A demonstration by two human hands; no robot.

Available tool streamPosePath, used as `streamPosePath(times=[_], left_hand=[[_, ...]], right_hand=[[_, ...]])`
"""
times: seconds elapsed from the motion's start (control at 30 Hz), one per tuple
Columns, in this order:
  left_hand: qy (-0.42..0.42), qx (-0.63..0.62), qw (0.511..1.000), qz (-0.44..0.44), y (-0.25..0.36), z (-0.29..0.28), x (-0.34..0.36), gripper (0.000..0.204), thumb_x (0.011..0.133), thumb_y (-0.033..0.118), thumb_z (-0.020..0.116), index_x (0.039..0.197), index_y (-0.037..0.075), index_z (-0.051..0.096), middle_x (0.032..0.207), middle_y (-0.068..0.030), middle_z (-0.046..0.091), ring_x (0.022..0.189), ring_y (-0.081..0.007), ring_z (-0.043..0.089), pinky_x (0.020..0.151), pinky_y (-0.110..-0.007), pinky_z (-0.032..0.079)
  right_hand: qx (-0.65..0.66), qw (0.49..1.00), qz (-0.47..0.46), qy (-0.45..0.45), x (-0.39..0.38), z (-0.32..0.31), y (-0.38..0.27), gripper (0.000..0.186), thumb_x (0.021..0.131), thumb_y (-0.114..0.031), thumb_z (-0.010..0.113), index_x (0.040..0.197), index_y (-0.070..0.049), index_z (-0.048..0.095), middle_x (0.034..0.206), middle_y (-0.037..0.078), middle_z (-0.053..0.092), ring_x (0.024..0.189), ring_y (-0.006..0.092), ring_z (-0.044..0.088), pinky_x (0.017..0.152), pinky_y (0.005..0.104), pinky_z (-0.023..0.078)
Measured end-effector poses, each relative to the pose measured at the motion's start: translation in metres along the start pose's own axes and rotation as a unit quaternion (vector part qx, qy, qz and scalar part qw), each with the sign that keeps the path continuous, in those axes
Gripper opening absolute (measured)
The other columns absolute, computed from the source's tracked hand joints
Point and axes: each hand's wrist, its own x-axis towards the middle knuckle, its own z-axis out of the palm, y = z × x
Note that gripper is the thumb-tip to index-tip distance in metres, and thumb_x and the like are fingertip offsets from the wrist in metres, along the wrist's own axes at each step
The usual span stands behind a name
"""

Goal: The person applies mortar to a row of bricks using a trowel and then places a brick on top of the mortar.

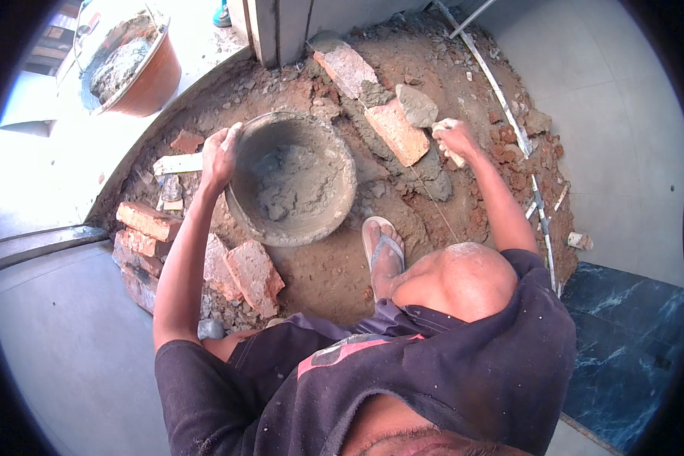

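Observation:
My left hand grips the rim of a wide round mortar basin, which sits tilted on the dirt. Wet grey mortar lies in its bottom. In my right hand is the pale handle of a trowel, fingers wrapped round it. The trowel's mortar-smeared blade is over the far end of an orange brick; whether it touches cannot be told. That brick lies on a bed of mortar, in line with another brick farther off. A thin string runs beside them towards my knee.
Loose bricks and a brick stack lie at the left. An orange bucket of mortar stands at the far left. White pipes cross the rubble on the right. My sandalled foot is between basin and mortar bed.

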Motion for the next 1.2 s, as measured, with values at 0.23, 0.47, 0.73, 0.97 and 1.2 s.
streamPosePath(times=[0.23,0.47,0.73,0.97,1.2], left_hand=[[0.003,-0.033,0.999,0.007,-0.01,-0.003,0.0,0.043,0.1,0.04,0.058,0.087,0.0,0.068,0.073,0.0007,0.06,0.071,-0.0086,0.049,0.067,-0.029,0.042],[0.011,0.027,0.999,0.025,-0.005,0.0,0.003,0.047,0.099,0.042,0.058,0.085,-0.002,0.065,0.071,-0.0011,0.057,0.071,-0.0103,0.047,0.066,-0.031,0.041],[0.011,0.014,1.0,0.012,-0.019,-0.005,0.006,0.047,0.1,0.041,0.057,0.082,-0.003,0.063,0.07,-0.0011,0.054,0.071,-0.0108,0.046,0.065,-0.032,0.041],[-0.039,-0.011,0.999,-0.02,-0.001,-0.001,0.004,0.041,0.103,0.035,0.055,0.102,-0.004,0.069,0.089,0.0003,0.066,0.083,-0.0095,0.054,0.077,-0.027,0.045],[0.015,0.032,0.999,0.025,-0.002,-0.001,0.001,0.046,0.1,0.041,0.057,0.082,0.0,0.064,0.069,0.0025,0.053,0.068,-0.0091,0.044,0.063,-0.031,0.039]], right_hand=[[-0.059,0.993,-0.096,0.032,-0.008,0.041,-0.016,0.021,0.08,-0.019,0.069,0.093,-0.003,0.069,0.08,0.007,0.068,0.064,0.0179,0.065,0.057,0.0363,0.053],[0.065,0.996,-0.019,-0.063,0.009,0.028,-0.013,0.022,0.08,-0.022,0.07,0.09,-0.003,0.069,0.08,0.007,0.068,0.072,0.0151,0.066,0.056,0.0356,0.052],[0.158,0.979,-0.065,-0.109,-0.043,0.016,-0.033,0.028,0.088,-0.015,0.065,0.113,-0.002,0.063,0.086,0.004,0.066,0.067,0.0107,0.061,0.052,0.0264,0.05],[-0.04,0.917,-0.395,-0.038,-0.122,0.048,-0.064,0.038,0.083,-0.02,0.072,0.118,-0.008,0.063,0.104,0.012,0.068,0.092,0.0248,0.067,0.082,0.0367,0.055],[-0.174,0.858,-0.483,-0.015,-0.153,0.095,-0.059,0.035,0.077,-0.013,0.071,0.112,-0.014,0.065,0.102,0.01,0.06,0.094,0.0336,0.063,0.082,0.0447,0.053]])
